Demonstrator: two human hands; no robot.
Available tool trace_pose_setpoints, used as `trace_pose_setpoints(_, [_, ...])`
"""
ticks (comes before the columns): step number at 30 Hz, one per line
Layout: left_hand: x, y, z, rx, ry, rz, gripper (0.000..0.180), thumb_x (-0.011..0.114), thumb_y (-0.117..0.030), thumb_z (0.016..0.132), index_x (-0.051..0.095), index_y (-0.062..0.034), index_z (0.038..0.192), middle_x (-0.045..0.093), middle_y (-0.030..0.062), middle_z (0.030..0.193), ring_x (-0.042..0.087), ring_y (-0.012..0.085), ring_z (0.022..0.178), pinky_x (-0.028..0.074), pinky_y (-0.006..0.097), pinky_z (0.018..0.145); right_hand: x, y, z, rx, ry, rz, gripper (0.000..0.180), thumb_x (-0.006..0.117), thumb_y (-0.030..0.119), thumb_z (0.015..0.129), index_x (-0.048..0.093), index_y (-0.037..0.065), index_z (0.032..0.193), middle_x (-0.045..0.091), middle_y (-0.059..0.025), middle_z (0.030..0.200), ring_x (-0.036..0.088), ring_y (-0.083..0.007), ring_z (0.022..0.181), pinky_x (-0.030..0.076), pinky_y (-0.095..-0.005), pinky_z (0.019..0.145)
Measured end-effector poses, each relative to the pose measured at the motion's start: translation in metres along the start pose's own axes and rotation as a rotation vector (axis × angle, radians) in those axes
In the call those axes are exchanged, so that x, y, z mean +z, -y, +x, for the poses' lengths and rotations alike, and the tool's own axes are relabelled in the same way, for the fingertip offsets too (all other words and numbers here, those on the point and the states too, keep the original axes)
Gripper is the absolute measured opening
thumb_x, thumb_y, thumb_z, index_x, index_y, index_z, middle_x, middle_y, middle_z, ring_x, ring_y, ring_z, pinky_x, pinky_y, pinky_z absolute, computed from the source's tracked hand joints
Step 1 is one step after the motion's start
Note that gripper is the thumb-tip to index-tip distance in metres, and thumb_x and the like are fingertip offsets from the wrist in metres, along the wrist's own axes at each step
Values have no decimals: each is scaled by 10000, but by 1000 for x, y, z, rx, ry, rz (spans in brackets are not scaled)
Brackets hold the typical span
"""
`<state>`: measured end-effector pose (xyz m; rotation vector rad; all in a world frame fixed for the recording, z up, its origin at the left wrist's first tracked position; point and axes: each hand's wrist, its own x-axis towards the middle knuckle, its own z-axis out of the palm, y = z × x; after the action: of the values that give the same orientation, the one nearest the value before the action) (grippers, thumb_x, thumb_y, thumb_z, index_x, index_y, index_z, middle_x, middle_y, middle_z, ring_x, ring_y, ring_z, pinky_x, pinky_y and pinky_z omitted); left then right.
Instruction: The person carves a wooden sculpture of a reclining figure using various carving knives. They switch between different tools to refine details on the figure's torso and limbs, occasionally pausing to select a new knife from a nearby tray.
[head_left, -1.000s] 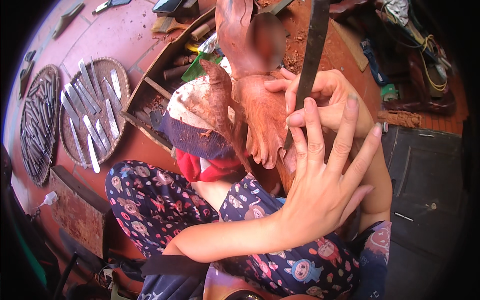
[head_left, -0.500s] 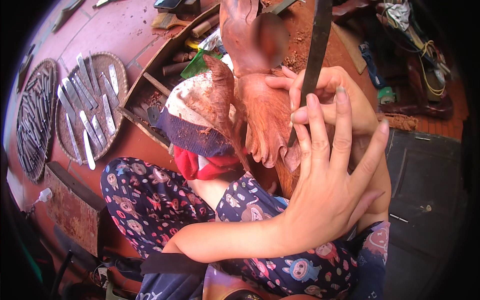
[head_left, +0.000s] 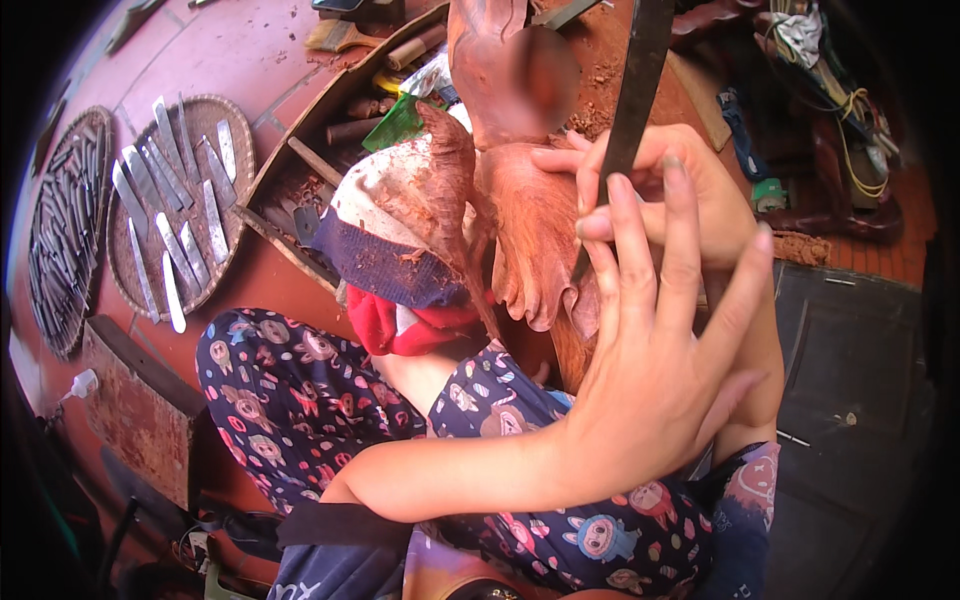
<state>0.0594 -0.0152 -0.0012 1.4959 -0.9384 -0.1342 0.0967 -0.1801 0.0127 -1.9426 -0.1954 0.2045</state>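
A reddish-brown wood carving (head_left: 535,235) with flowing folds leans between my legs. My right hand (head_left: 665,195) is closed around a long, flat, dark metal chisel (head_left: 640,90), held at a steep tilt. The chisel's lower end is at the carved folds, partly covered by fingers. My left hand (head_left: 640,380) crosses in front of the right forearm, its back toward me and its fingers spread. Its smaller fingers are close against the chisel and right fingers; whether they press on it I cannot tell. A cloth bundle (head_left: 400,225), white, navy and red, is beside the carving, dusted with shavings.
Two round woven baskets at left hold flat metal blades (head_left: 165,230) and many slim dark tools (head_left: 72,235). A wooden tray (head_left: 270,235) with compartments lies behind the cloth. A brush (head_left: 340,37) rests farther back. To the right are a black panel (head_left: 850,370) and dark wood pieces (head_left: 830,190).
The view has shifted slightly. Both hands and the chisel keep nearly the same pose, with the left fingers a touch higher against the right hand.
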Motion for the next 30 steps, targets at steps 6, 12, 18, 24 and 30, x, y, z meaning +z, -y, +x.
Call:
trace_pose_setpoints(6, [-2, 0, 2, 2, -1, -25, 859, 732, -218, 837, 320, -3, 1560, 12, 457, 1582, 56, 703, 1428, 199, 735, 1119, 0, 15, 2, 230, -82, 125, 101, 781, 35, 827, 684, 12, 843, 663, -32, 793, 664, -238, 1029, 409, -465, 1115])
trace_pose_setpoints(12, [7, 9, 3, 26, -83, -66, 869, 740, -219, 825, 323, 5, 1554, 32, 458, 1581, 54, 692, 1437, 188, 728, 1130, 0, 10, 2, 168, -77, 143, 88, 769, -6, 851, 691, 5, 890, 665, -20, 790, 638, -101, 723, 524, -310, 747])
trace_pose_setpoints(18, [4, 4, -2, 22, 0, -92, 865, 740, -228, 828, 328, 16, 1549, 47, 463, 1576, 48, 680, 1447, 168, 721, 1143, 0, 4, -3, 58, -64, 172, 115, 756, -63, 818, 705, 14, 888, 672, -39, 796, 667, -123, 796, 536, -342, 918])
trace_pose_setpoints(24, [4, -4, -8, 34, 57, -109, 884, 741, -237, 832, 307, 19, 1559, 47, 461, 1578, 38, 670, 1455, 132, 708, 1159, -10, -10, -8, 13, 1, 200, 181, 767, -92, 782, 728, 29, 911, 688, -44, 842, 687, -202, 1034, 541, -345, 951])
trace_pose_setpoints(30, [5, 2, -5, 30, 44, -86, 869, 743, -249, 841, 322, -6, 1561, 44, 450, 1584, 50, 644, 1471, 164, 705, 1155, -3, -6, -10, 48, -74, 312, 189, 752, -119, 781, 735, 22, 906, 695, -45, 897, 660, -278, 1174, 494, -405, 1015])
